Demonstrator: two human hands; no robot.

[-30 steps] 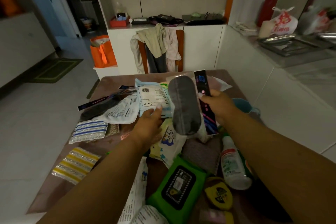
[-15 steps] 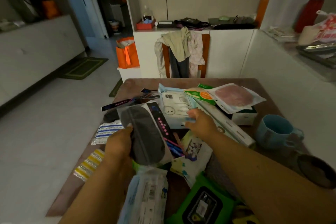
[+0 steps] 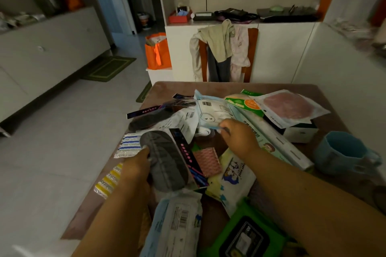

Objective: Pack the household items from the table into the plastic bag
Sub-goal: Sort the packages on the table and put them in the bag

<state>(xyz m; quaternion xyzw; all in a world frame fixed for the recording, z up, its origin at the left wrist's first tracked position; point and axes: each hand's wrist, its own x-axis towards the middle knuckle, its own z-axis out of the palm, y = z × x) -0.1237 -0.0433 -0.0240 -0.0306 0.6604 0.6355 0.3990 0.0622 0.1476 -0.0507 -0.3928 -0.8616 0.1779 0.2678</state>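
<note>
**Left hand loaded, right hand picking the next packet**

The left hand [image 3: 136, 165], left of frame centre, is closed around a clear packet holding dark grey insoles [image 3: 165, 162], thumb on top and fingers under its lower edge, with the packet lifted above the clutter. The right hand [image 3: 238, 137], near the middle of the frame, pinches the lower edge of a pale blue packet with a socket drawing [image 3: 208, 112]; only thumb and fingertips are closed on it, and the packet lies partly on the pile.

The desk [image 3: 158, 89] is crowded with items to pack: striped blue sponge cloths [image 3: 129, 145] and yellow ones [image 3: 108, 181] at its left edge, a pink scouring pad [image 3: 207, 161] between the hands, a long roll box of cling film [image 3: 277, 142] to the right, a green wet-wipes pack [image 3: 244, 233] at lower centre and a blue mug [image 3: 344, 152] at the right. No plastic bag for the packing can be picked out with certainty, so where these items will go cannot be told.

To do this step well, I would judge that the right hand should take a fuller grip before lifting: the blue packet overlaps neighbouring white packets [image 3: 179, 121], and a fingertip pinch on slick film may slip or drag them along. Lift it straight up and clear, keep the insoles level, and carry both to the bag together.
</note>
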